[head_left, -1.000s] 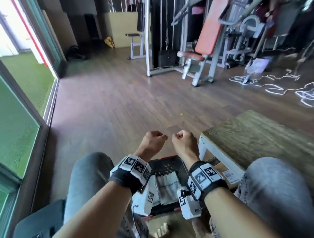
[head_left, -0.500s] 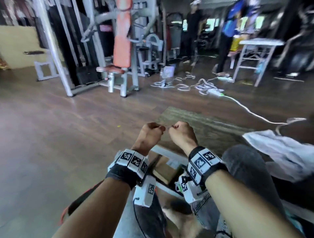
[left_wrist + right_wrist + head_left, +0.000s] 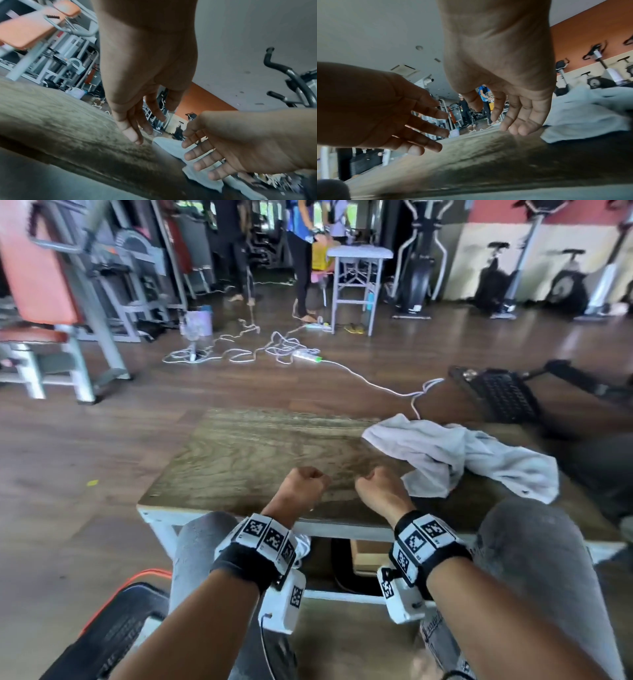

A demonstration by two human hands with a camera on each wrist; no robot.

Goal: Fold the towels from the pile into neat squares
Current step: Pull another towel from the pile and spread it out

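A black basket with an orange rim (image 3: 113, 625) is seen on the floor, low and to the left of the left hand (image 3: 301, 486), beside the person's knee. The left hand is held over the near part of a wooden table (image 3: 246, 453); from the head view it looks like a fist, but in the left wrist view its fingers (image 3: 135, 129) are seen hanging loosely curled, and nothing is held in them. Just to its right, apart from it, the right hand (image 3: 380, 489) is held at the same height over the table. Its fingers (image 3: 518, 121) are likewise shown loosely bent and slightly parted in the right wrist view, with nothing gripped. A crumpled white towel (image 3: 459, 460) is found just to the right of the right hand, lying on the table's right side; whether it is touched by the hand cannot be told. A second dark basket (image 3: 500, 395) is seen farther right and beyond the towel. Past the table's far edge, white cables (image 3: 274, 350) are strewn over the floor.
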